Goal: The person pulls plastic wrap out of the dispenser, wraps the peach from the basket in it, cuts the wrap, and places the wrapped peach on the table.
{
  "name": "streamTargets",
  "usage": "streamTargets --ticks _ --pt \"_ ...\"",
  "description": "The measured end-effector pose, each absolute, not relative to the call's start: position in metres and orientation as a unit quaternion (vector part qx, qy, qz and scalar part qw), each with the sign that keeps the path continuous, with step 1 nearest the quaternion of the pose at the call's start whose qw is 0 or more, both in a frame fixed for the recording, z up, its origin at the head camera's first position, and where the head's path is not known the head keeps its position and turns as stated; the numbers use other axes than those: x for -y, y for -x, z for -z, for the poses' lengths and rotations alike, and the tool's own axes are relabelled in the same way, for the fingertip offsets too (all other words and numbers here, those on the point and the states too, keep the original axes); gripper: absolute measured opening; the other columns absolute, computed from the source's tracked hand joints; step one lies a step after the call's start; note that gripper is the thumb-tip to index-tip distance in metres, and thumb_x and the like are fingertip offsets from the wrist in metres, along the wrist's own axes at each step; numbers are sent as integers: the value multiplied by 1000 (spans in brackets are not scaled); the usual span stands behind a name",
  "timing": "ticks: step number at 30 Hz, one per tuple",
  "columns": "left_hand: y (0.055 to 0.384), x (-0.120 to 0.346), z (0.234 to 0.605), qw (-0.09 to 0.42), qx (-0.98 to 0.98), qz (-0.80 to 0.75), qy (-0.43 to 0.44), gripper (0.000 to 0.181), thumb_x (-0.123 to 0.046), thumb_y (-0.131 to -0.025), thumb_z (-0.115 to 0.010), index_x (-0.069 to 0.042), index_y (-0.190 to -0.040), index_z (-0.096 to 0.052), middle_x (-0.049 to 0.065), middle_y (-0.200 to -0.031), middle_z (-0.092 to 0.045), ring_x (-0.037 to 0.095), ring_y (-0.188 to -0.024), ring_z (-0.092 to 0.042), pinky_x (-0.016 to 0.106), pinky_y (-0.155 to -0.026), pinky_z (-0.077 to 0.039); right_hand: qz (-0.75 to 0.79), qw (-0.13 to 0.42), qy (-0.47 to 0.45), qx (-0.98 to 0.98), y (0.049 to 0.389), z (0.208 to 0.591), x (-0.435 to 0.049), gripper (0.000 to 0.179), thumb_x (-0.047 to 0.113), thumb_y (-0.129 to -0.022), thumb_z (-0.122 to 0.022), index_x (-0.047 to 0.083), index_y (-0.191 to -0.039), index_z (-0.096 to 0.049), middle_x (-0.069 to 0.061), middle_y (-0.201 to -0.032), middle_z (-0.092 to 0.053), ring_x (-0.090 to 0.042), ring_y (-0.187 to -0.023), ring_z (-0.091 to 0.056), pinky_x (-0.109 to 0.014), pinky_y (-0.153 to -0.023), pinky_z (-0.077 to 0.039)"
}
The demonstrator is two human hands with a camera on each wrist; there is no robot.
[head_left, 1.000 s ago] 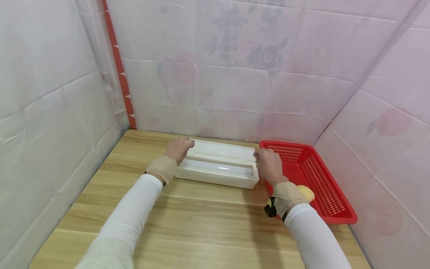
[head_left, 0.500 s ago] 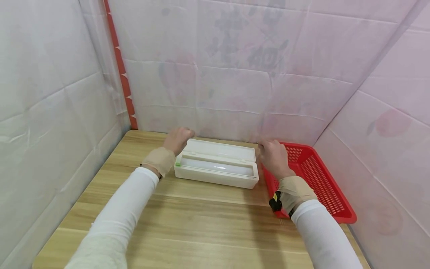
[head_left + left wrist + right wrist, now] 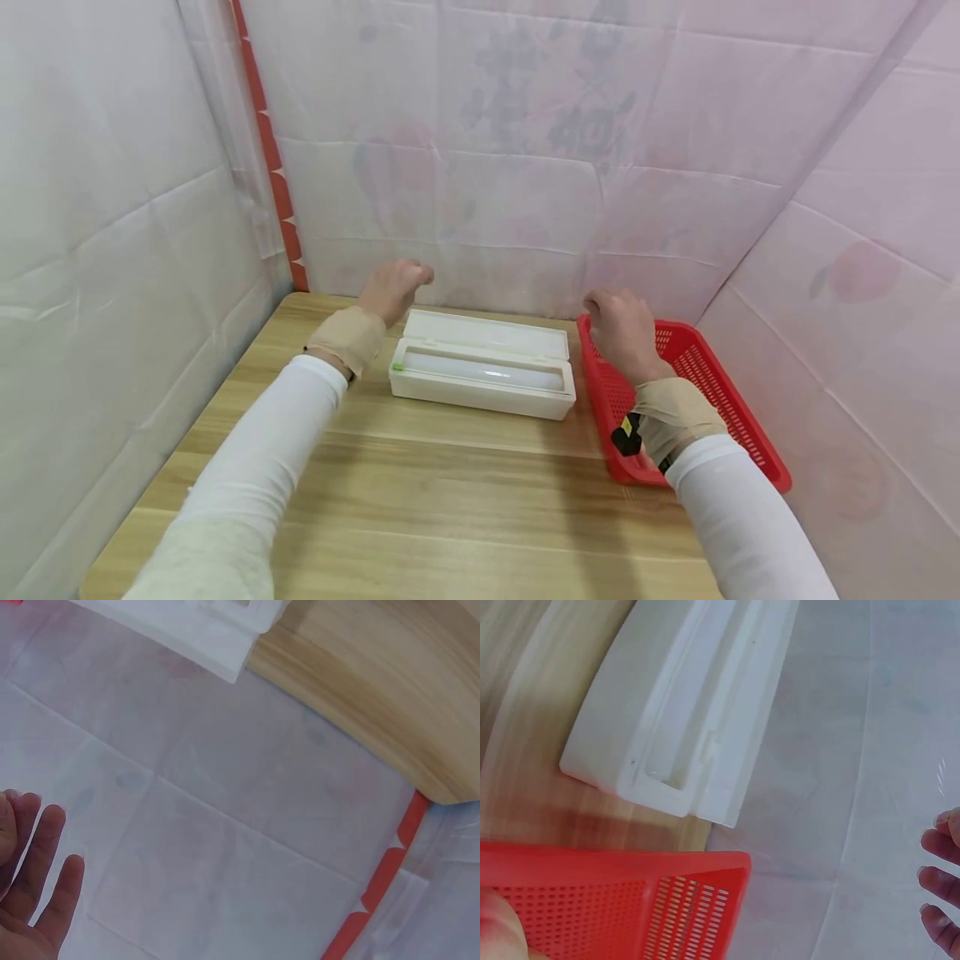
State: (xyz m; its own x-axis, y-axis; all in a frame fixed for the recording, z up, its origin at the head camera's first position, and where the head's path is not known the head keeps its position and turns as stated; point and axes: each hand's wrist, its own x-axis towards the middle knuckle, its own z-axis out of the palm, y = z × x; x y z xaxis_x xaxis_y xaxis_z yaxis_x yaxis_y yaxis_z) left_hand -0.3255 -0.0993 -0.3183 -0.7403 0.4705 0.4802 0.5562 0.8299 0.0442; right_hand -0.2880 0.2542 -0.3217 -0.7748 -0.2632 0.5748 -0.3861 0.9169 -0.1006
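1. Pale sheeting [image 3: 510, 204] is enclosing the wooden table [image 3: 450, 517].
2. White box [image 3: 480, 397] is lying near the rear, lid [image 3: 487, 333] folding back, presumably exposing its roll [image 3: 472, 367].
3. Left hand [image 3: 392, 290] and right hand [image 3: 621, 333] are hovering near its ends, as though spanning it; whether they're pinching anything, I cannot tell.

Passable in front of white box [image 3: 480, 397], over bare tabletop [image 3: 450, 492] between sleeves [image 3: 262, 467]. Blocked right by red basket [image 3: 600, 383], behind by folded-back lid [image 3: 487, 333], then wall [image 3: 510, 200]. Flanked above by left hand [image 3: 392, 290] and right hand [image 3: 624, 332], pinching faint film [image 3: 940, 777].

Pale sheeting [image 3: 510, 200] behind wooden table [image 3: 450, 500]
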Motion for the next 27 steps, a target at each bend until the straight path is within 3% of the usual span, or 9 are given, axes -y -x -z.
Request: streamTargets --ticks 10,17,27 --pt "331 104 294 294 903 75 302 27 16 -83 -60 -3 -97 -72 17 -93 -75 33 -79 -71 42 -63 -58 -119 310 -192 924 291 298 -255 12 -3 -92 -61 -4 -97 -72 -21 -88 -73 -39 -80 -68 -53 -71 -56" --pt "332 105 278 262 912 98 301 27 15 -87 -59 -2 -104 -71 17 -104 -75 33 -92 -72 41 -74 -60 -115 317 -190 922 292 283 -255 14 -2 -93 -60 -4 -99 -72 -22 -89 -73 -38 -80 -68 -52 -74 -57" --pt "336 109 256 274 903 107 312 25 15 -87 -59 -1 -102 -71 16 -105 -75 32 -96 -72 41 -83 -59 -117 346 -201 909 291 260 -254 12 0 -92 -61 -4 -96 -72 -21 -87 -73 -41 -79 -67 -54 -70 -54"
